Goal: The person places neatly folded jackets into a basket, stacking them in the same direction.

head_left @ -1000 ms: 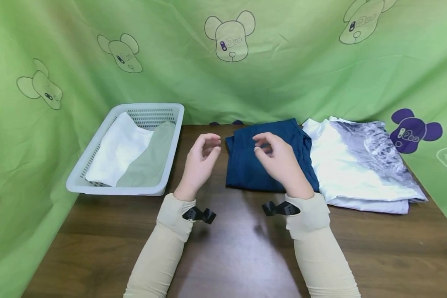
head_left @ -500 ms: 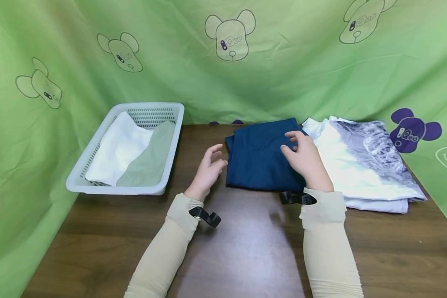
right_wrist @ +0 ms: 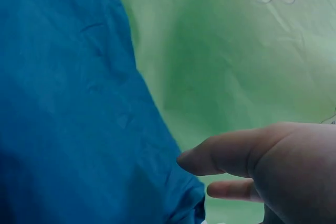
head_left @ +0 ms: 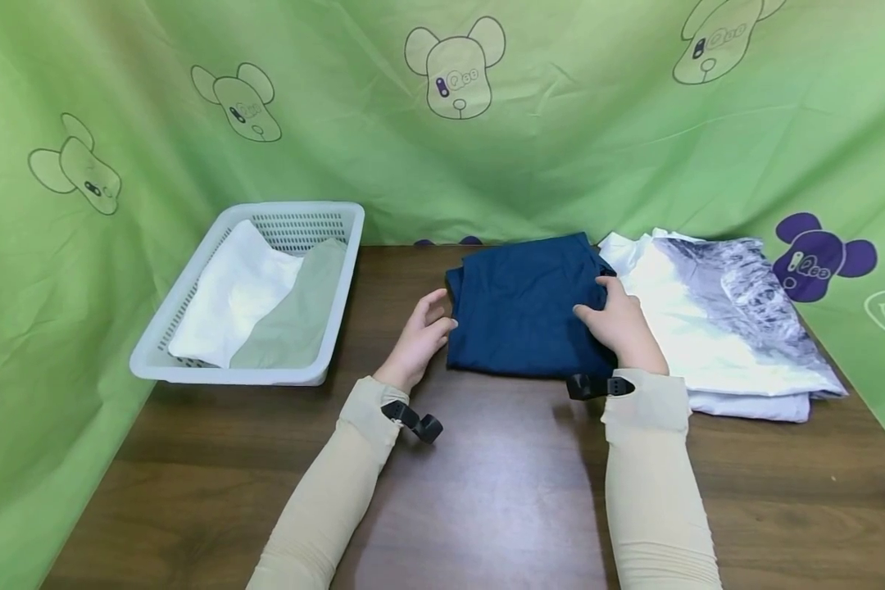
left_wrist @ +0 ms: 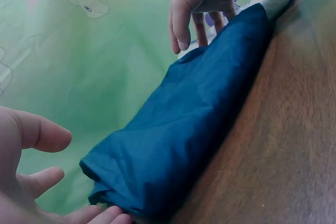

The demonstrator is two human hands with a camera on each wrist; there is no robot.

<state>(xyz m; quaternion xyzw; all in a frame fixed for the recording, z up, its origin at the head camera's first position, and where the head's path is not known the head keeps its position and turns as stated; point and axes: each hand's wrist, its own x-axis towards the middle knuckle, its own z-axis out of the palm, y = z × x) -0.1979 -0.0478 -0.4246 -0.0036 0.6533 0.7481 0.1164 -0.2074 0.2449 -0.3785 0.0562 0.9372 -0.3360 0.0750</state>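
A folded dark blue cloth (head_left: 524,311), perhaps a garment, lies flat at the middle of the table. At its left edge is my left hand (head_left: 419,340), thumb and fingers spread apart; in the left wrist view its lower fingertips (left_wrist: 113,216) reach the cloth's near corner. My right hand (head_left: 623,328) is at the cloth's right edge. Its thumb (right_wrist: 210,156) hovers by the edge in the right wrist view, with a gap between thumb and fingers. Some right fingers are hidden behind the hand. Neither hand grips the cloth.
On the left stands a pale plastic basket (head_left: 229,377) holding a white folded cloth (head_left: 239,295) and a grey-green one (head_left: 291,319). Right of the blue cloth lies a folded white and grey printed garment (head_left: 715,319). A green curtain (head_left: 546,147) hangs behind the table (head_left: 501,508).
Both hands have come down towards the blue cloth. The right hand has moved right to its right edge, and the left hand has shifted right to its left edge. The cloths have not moved.
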